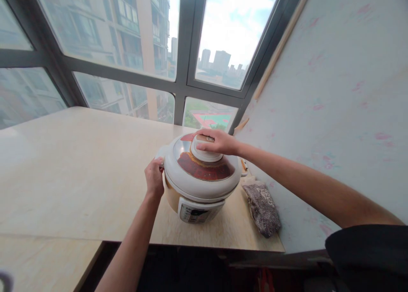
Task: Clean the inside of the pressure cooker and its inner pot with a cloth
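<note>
A white and gold electric pressure cooker (172, 193) stands on the pale countertop, its control panel (200, 211) facing me. Its lid (197, 185) is white around the rim, with a reddish-brown and shiny centre, and sits on top of the pot. My right hand (219, 142) is wrapped over the white lid knob (207, 155), thumb along its near side. At the cooker's left side, my left hand (154, 177) grips the white side handle (162, 151); part of its fingers is hidden behind the handle.
A folded grey-brown patterned cloth (263, 207) lies right of the cooker beside the flowered wall (334, 113). Dark window frames (183, 71) rise behind the countertop (79, 177). The counter's front edge is close below the cooker, with a dark gap underneath.
</note>
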Demonstrator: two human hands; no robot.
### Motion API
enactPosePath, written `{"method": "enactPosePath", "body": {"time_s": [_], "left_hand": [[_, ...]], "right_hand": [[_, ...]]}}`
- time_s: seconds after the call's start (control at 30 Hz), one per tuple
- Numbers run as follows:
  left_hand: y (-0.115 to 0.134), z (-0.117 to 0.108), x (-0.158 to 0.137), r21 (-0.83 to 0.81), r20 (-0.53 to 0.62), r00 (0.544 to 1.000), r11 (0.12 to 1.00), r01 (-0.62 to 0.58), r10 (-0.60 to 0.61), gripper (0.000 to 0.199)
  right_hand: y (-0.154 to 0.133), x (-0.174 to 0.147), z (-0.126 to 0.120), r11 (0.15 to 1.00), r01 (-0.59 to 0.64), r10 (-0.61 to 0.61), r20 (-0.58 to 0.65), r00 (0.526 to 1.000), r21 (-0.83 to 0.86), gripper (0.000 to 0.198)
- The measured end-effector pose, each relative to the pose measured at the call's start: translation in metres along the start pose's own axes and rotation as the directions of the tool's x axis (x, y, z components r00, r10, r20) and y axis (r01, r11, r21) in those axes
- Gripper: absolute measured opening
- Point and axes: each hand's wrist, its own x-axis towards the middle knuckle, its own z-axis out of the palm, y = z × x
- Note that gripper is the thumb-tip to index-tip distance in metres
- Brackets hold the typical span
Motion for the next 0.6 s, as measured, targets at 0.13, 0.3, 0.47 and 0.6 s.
{"method": "enactPosePath", "body": {"time_s": [0.13,0.3,0.47,0.6], "left_hand": [[-0.001,-0.001,0.0,-0.016,0.006,1.0,1.0,0.004,-0.004,0.028],[-0.001,-0.002,0.001,0.027,0.005,1.0,0.999,-0.023,0.023,0.026],[-0.004,-0.002,0.002,-0.026,-0.007,1.0,1.0,0.012,-0.012,0.028],[-0.006,-0.002,0.003,-0.076,0.008,0.999,0.997,0.033,-0.032,0.027]], "right_hand": [[-0.004,-0.001,0.002,0.999,-0.024,0.024,-0.025,0.999,-0.024,0.046],[-0.011,-0.004,0.011,0.99,-0.133,0.125,-0.167,0.978,-0.041,0.044],[-0.02,-0.004,0.017,0.962,-0.26,0.234,-0.233,0.944,-0.085,0.038],[-0.028,-0.003,0.02,0.92,-0.367,0.321,-0.271,0.908,-0.139,0.039]]}}
